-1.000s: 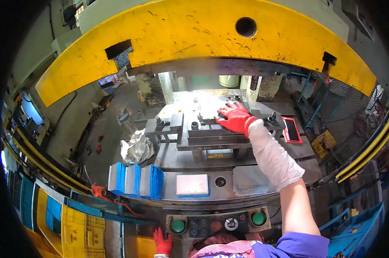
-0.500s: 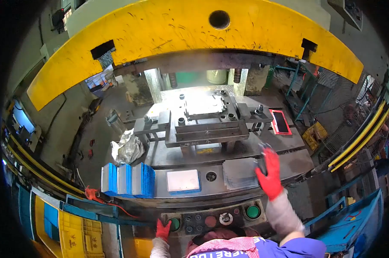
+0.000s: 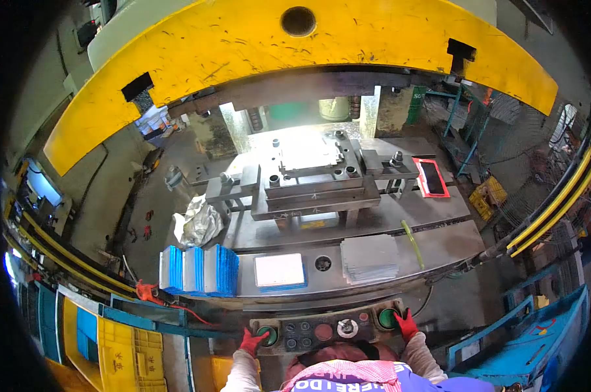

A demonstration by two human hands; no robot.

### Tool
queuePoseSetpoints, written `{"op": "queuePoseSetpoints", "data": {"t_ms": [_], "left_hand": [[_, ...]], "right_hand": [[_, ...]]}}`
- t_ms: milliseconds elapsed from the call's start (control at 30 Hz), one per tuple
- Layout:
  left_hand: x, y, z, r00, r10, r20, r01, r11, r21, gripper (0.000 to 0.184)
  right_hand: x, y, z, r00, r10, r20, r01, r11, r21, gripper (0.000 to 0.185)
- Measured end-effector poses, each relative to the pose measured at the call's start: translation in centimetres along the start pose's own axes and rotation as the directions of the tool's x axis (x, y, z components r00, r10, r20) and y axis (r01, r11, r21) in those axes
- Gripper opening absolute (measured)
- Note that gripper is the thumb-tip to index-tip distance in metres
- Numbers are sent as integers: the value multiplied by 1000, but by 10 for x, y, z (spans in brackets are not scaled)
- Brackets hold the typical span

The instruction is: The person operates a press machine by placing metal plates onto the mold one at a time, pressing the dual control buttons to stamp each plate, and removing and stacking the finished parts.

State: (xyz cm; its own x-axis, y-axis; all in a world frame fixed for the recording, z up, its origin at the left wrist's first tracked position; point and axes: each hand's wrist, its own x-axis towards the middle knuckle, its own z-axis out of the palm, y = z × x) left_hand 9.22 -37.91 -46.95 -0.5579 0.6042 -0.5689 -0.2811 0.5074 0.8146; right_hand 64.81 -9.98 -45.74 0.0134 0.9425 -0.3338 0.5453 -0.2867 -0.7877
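Observation:
My left hand [image 3: 253, 342], in a red glove, rests at the left end of the control panel [image 3: 308, 351], its fingers apart and touching the left green button [image 3: 268, 336]. At the other end, my right hand [image 3: 408, 325], also red-gloved, has its fingers spread at the edge of the right green button [image 3: 387, 319]. Neither hand holds anything. Beyond the panel, a yellow-green stick-like tool [image 3: 412, 245] lies beside a stack of thin grey metal plates [image 3: 370, 259]. A brightly lit metal part [image 3: 310, 155] sits on the die [image 3: 315, 196].
The yellow press beam [image 3: 243, 46] spans above the die. Stacks of blue-edged plates [image 3: 198, 271], a white-topped plate stack [image 3: 279, 270] and a crumpled bag [image 3: 198, 223] stand left. A phone in a red frame [image 3: 431, 178] lies right. Yellow crates [image 3: 131, 356] are at lower left.
My right hand has come down from beside the grey plates to the right green button. The yellow-green tool now lies on the table there. My left hand stays by its button.

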Motion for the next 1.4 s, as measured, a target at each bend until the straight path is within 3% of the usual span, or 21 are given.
{"op": "queuePoseSetpoints", "data": {"t_ms": [33,67,167,267,400,500,567,633,667,700,767,967,1067,1267,1400], "left_hand": [[-13,22,11,999,29,22,-29,999,-13,132],[-33,50,22,999,30,14,-29,997,-77,131],[20,-16,-5,984,175,14,-175,974,143,135],[24,-24,-2,985,141,-97,-116,967,226,139],[24,-21,-1,993,71,-92,-45,966,255,142],[12,1,2,994,10,-107,28,938,346,142],[4,11,6,992,-23,-124,70,922,382,142],[-22,48,26,985,-123,-117,128,991,32,138],[-34,64,33,980,-172,-100,157,977,-144,137],[-24,49,26,986,-84,-145,92,994,52,137],[11,-5,6,978,115,-172,-30,902,430,137],[0,15,10,988,18,-151,28,954,297,144],[-6,26,12,983,6,-186,74,904,421,145],[13,7,6,989,31,-144,20,938,345,148],[13,7,4,988,54,-147,9,918,397,148]], "right_hand": [[11,7,10,996,82,-18,-83,994,-66,102],[37,58,23,1000,3,-24,-3,1000,-12,109],[29,29,9,997,29,67,-27,999,-16,113],[12,-19,-5,985,91,145,-99,994,53,119],[10,-19,2,993,58,104,-62,997,39,126],[12,-13,6,997,51,65,-48,998,-46,107],[13,-3,13,999,54,1,-54,995,-87,115],[12,-3,13,997,75,-21,-78,988,-131,116],[-3,-42,2,995,98,-10,-99,983,-156,113],[-14,-62,-3,992,123,-1,-121,976,-180,110],[-4,-36,7,995,86,-47,-93,982,-165,111],[-1,-35,7,993,96,-73,-110,972,-209,111],[8,-23,10,991,132,-25,-134,962,-238,118],[8,-13,14,994,97,-48,-105,970,-220,121],[-7,-45,5,990,128,-54,-136,968,-210,115]]}}
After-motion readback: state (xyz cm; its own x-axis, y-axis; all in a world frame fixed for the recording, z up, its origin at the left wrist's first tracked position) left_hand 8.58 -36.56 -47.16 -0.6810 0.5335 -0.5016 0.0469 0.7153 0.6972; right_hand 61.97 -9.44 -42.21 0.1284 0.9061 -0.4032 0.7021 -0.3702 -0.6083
